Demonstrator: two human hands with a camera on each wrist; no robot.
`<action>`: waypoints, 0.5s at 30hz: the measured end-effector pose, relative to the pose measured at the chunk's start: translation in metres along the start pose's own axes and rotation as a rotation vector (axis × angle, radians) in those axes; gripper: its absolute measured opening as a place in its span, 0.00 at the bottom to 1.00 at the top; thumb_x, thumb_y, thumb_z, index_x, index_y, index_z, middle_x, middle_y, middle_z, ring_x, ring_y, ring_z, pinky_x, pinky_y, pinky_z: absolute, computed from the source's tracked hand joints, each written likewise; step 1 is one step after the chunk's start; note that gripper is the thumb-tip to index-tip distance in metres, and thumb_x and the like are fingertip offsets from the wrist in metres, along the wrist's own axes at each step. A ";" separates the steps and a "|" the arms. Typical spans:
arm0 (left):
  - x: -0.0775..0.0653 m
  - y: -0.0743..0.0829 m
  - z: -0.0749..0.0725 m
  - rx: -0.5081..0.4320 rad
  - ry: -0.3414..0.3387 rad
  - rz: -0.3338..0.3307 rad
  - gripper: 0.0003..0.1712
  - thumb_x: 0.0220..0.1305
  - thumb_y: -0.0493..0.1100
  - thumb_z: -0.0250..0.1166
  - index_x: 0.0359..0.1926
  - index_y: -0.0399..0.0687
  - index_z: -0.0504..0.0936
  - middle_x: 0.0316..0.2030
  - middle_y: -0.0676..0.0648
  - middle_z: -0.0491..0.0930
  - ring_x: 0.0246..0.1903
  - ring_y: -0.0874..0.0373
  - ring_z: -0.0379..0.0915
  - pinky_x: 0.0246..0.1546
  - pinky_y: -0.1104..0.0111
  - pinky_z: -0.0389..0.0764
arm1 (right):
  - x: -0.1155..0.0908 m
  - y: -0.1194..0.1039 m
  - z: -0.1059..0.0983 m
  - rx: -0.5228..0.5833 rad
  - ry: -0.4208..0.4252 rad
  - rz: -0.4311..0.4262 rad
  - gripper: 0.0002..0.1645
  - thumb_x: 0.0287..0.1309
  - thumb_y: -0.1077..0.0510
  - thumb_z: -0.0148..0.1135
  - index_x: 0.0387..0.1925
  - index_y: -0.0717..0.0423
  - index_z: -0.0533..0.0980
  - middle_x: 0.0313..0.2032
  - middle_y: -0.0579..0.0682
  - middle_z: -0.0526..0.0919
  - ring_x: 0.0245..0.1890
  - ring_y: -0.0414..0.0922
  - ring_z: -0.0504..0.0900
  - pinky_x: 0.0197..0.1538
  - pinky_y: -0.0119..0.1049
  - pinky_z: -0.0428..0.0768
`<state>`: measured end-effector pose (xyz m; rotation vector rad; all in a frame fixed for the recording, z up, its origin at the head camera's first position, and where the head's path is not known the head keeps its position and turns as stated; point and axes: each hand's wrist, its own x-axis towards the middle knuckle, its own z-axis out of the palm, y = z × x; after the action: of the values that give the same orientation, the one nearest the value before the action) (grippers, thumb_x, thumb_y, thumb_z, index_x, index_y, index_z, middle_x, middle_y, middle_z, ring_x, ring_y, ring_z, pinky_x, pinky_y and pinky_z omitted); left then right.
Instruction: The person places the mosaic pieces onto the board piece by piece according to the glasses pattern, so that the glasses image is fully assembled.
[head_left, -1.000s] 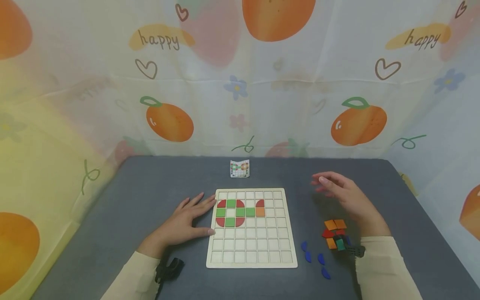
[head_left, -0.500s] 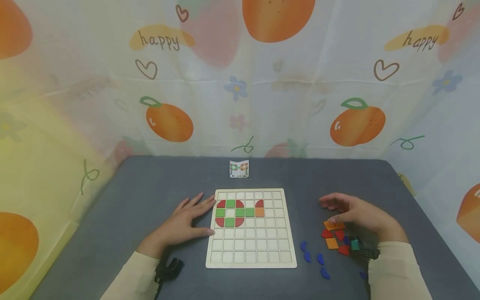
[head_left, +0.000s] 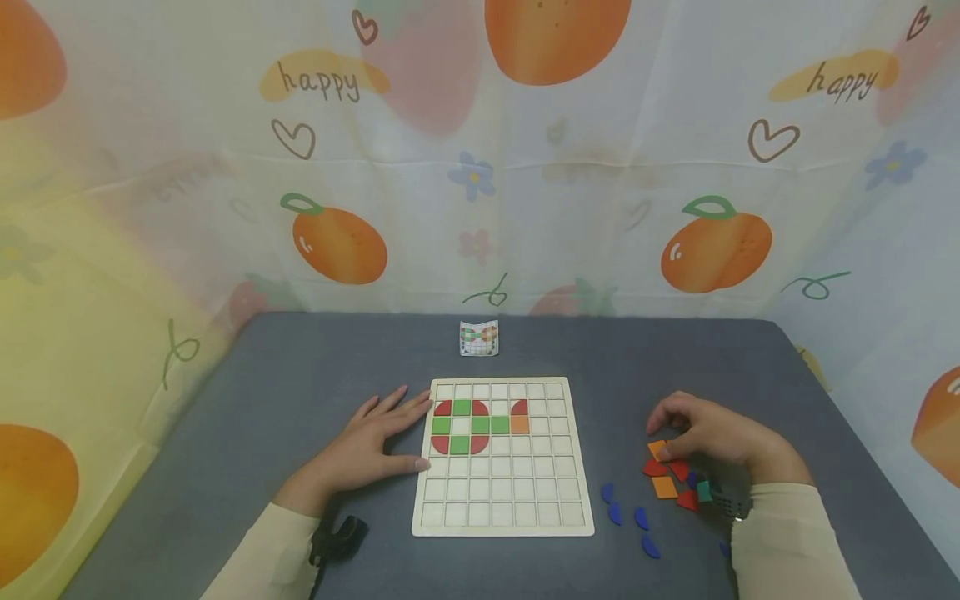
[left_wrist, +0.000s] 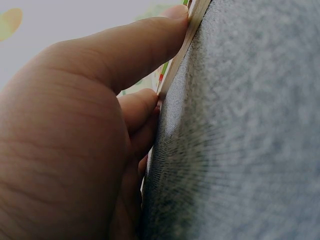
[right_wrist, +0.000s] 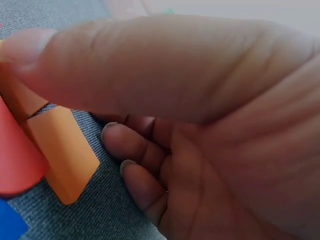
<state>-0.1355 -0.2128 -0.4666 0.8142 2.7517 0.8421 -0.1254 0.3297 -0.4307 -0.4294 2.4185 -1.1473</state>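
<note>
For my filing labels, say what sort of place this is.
Probably an indoor tabletop play corner: fruit-printed white fabric backdrop, dark grey table, square pale wooden grid board.

A grey tabletop (head_left: 360,350) lies at 6 o'clock in the head view. A pale cloth (head_left: 585,250) hangs behind it at 12 o'clock and looks yellow at 9. It has pictures on it. A big orange (head_left: 557,42) is up between 12 and 1. One leafy orange (head_left: 340,244) is at 10, and the word "happy" (head_left: 318,81) is at 11. A blue flower (head_left: 473,177) is at 12, just above a pink flower (head_left: 475,243).
</note>
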 end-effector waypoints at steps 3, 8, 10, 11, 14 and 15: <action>0.000 0.000 0.000 -0.003 0.000 0.000 0.56 0.65 0.69 0.75 0.85 0.54 0.65 0.82 0.54 0.61 0.84 0.40 0.43 0.77 0.33 0.38 | 0.000 -0.002 0.000 0.011 -0.019 -0.004 0.16 0.58 0.60 0.82 0.45 0.56 0.84 0.50 0.52 0.74 0.52 0.54 0.73 0.52 0.47 0.78; 0.000 0.000 0.000 0.001 -0.003 -0.009 0.56 0.64 0.69 0.75 0.85 0.55 0.65 0.83 0.55 0.61 0.84 0.40 0.42 0.77 0.34 0.37 | -0.001 -0.006 0.001 0.004 -0.033 0.015 0.16 0.57 0.63 0.82 0.43 0.56 0.83 0.48 0.53 0.72 0.49 0.54 0.74 0.48 0.47 0.79; 0.001 0.000 0.000 0.001 -0.005 -0.015 0.57 0.64 0.70 0.76 0.86 0.56 0.64 0.83 0.55 0.60 0.84 0.41 0.42 0.77 0.34 0.37 | 0.000 -0.007 0.002 -0.020 -0.023 0.023 0.15 0.56 0.63 0.82 0.42 0.55 0.83 0.47 0.52 0.72 0.48 0.53 0.74 0.49 0.48 0.78; 0.001 0.000 0.001 0.001 -0.007 -0.017 0.57 0.64 0.70 0.76 0.86 0.56 0.64 0.83 0.56 0.60 0.84 0.42 0.41 0.77 0.35 0.37 | 0.000 -0.007 0.002 -0.033 -0.015 0.026 0.15 0.56 0.63 0.82 0.42 0.54 0.82 0.47 0.52 0.72 0.47 0.53 0.74 0.49 0.49 0.78; 0.001 0.000 0.001 0.000 -0.012 -0.024 0.57 0.63 0.71 0.76 0.86 0.57 0.64 0.83 0.57 0.59 0.85 0.43 0.41 0.78 0.36 0.36 | 0.002 -0.009 0.005 -0.066 0.007 0.027 0.15 0.55 0.63 0.82 0.39 0.54 0.82 0.44 0.51 0.73 0.44 0.51 0.74 0.46 0.47 0.78; 0.001 0.000 0.001 0.000 -0.012 -0.024 0.57 0.63 0.71 0.75 0.86 0.57 0.64 0.83 0.57 0.59 0.85 0.43 0.40 0.78 0.36 0.36 | 0.002 -0.011 0.006 -0.074 0.016 0.027 0.15 0.55 0.63 0.82 0.38 0.54 0.81 0.43 0.51 0.73 0.42 0.51 0.75 0.44 0.47 0.79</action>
<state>-0.1365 -0.2121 -0.4674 0.7818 2.7450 0.8300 -0.1231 0.3184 -0.4258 -0.4103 2.4785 -1.0568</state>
